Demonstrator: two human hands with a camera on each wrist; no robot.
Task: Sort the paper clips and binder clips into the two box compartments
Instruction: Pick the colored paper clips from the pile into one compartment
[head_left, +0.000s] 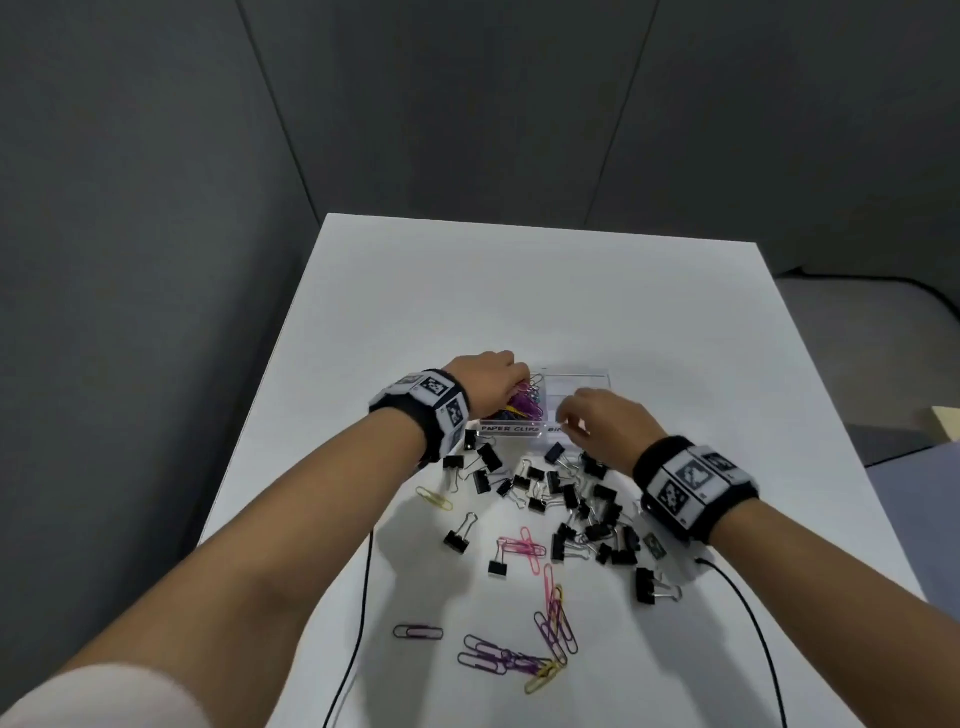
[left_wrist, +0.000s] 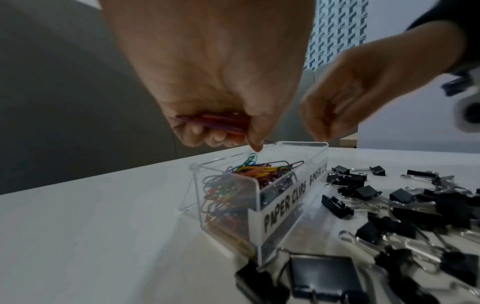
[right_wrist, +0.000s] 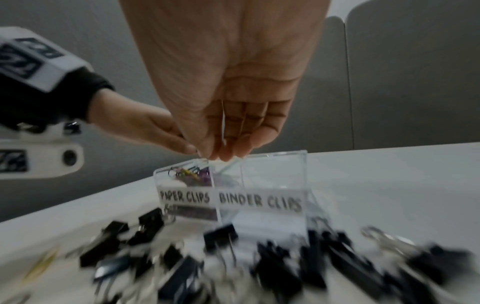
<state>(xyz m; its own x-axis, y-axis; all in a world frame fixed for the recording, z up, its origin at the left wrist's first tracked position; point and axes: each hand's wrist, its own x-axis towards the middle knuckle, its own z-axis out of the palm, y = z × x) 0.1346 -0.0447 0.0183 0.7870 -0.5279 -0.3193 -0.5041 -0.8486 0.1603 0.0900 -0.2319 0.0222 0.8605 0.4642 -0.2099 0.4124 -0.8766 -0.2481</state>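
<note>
A clear two-part box (head_left: 576, 375) stands mid-table, labelled PAPER CLIPS and BINDER CLIPS. Its left part holds a heap of coloured paper clips (left_wrist: 249, 170); the right part (right_wrist: 272, 174) looks empty. My left hand (left_wrist: 233, 139) hovers over the left part, fingers curled round a bunch of red and purple paper clips (left_wrist: 215, 123). My right hand (right_wrist: 223, 152) hangs over the divider with its fingertips bunched on a thin pale paper clip (right_wrist: 223, 123). Black binder clips (head_left: 576, 504) lie scattered in front of the box. Loose paper clips (head_left: 519, 545) lie nearer me.
The white table (head_left: 519, 291) is bare behind the box and ends at grey partition walls. Two black cables (head_left: 363, 597) run from my wrists toward the near edge. Purple and yellow clips (head_left: 504, 657) sit close to that edge. A wooden piece (head_left: 943, 421) shows off the right side.
</note>
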